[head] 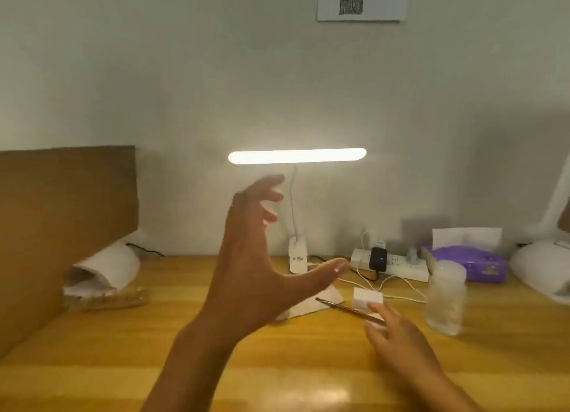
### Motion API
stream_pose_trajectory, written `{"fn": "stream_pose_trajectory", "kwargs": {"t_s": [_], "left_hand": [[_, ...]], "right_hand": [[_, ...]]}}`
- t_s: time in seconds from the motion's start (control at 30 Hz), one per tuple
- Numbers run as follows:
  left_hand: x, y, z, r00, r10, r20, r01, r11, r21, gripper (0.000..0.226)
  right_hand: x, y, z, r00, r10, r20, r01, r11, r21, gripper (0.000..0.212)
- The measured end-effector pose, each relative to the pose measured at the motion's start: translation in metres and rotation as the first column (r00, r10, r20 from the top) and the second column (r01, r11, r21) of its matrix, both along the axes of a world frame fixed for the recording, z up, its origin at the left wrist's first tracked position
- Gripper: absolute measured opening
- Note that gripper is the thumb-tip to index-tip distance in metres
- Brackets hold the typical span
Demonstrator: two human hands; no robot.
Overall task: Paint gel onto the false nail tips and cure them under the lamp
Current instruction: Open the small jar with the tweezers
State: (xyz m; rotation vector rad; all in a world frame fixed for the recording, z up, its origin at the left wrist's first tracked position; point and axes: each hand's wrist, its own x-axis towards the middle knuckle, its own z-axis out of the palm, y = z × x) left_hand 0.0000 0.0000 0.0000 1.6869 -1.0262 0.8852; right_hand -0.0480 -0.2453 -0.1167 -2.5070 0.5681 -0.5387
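Note:
My left hand is raised above the desk with its fingers spread, holding nothing. My right hand lies low on the desk and pinches the near end of a thin gold brush between thumb and forefinger. The brush tip points left over a white paper sheet. At the left stands a white curing lamp. A strip of clear false nail tips lies at its mouth. The picture is blurred by motion.
A lit desk lamp bar hangs over the middle. A small white block, a clear jar, a power strip with cables, a purple tissue box and a second white lamp sit right. Cardboard walls the left.

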Motion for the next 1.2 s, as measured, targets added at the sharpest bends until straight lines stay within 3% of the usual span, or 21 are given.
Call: {"fn": "stream_pose_trajectory", "kwargs": {"t_s": [0.07,0.1,0.13,0.2,0.4,0.53,0.73,0.83,0.97,1.07,1.13,1.2], "left_hand": [[0.02,-0.014,-0.037,0.915,0.162,-0.37,-0.13,0.985,0.111,0.1],[0.035,-0.018,-0.061,0.785,0.239,-0.572,-0.155,0.969,0.193,0.104],[0.042,-0.021,-0.083,0.648,0.327,-0.688,-0.157,0.941,0.299,0.107],[0.055,-0.027,-0.113,0.539,0.428,-0.726,-0.179,0.9,0.398,0.107],[0.08,-0.031,-0.131,0.562,0.501,-0.658,-0.188,0.852,0.488,0.052],[0.083,-0.027,-0.132,0.592,0.463,-0.659,-0.183,0.874,0.449,0.036],[0.076,-0.033,-0.13,0.636,0.493,-0.594,-0.203,0.849,0.487,0.032],[0.077,-0.037,-0.132,0.673,0.455,-0.583,-0.181,0.866,0.467,0.032],[0.073,-0.04,-0.136,0.755,0.42,-0.503,-0.148,0.857,0.493,0.056],[0.072,-0.038,-0.137,0.799,0.362,-0.48,-0.12,0.878,0.463,0.054],[0.072,-0.036,-0.137,0.818,0.307,-0.486,-0.107,0.912,0.396,0.046],[0.072,-0.036,-0.138,0.849,0.273,-0.453,-0.092,0.919,0.383,0.043]], "right_hand": [[0.016,0.001,-0.001,0.996,-0.065,-0.055,0.062,0.996,-0.058,0.047],[0.025,0.002,-0.003,0.993,-0.095,-0.068,0.088,0.992,-0.092,0.046],[0.03,0.006,-0.001,0.99,-0.128,-0.059,0.121,0.986,-0.114,0.044],[0.041,0.011,-0.008,0.988,-0.151,-0.03,0.144,0.975,-0.169,0.035],[0.059,0.007,-0.017,0.992,-0.118,-0.051,0.089,0.915,-0.393,0.022],[0.073,0.012,-0.016,0.996,-0.04,0.083,0.075,0.88,-0.469,0.015],[0.081,0.015,-0.022,0.971,0.089,0.224,-0.016,0.95,-0.31,0.005],[0.079,0.017,-0.02,0.935,0.083,0.344,-0.032,0.988,-0.15,0.007],[0.088,0.043,-0.023,0.941,0.14,0.309,-0.174,0.981,0.087,0.038],[0.096,0.069,-0.028,0.951,0.202,0.233,-0.221,0.974,0.056,0.065],[0.099,0.071,-0.028,0.96,0.16,0.228,-0.177,0.983,0.055,0.069],[0.097,0.067,-0.027,0.945,0.132,0.3,-0.174,0.978,0.117,0.056]]}}
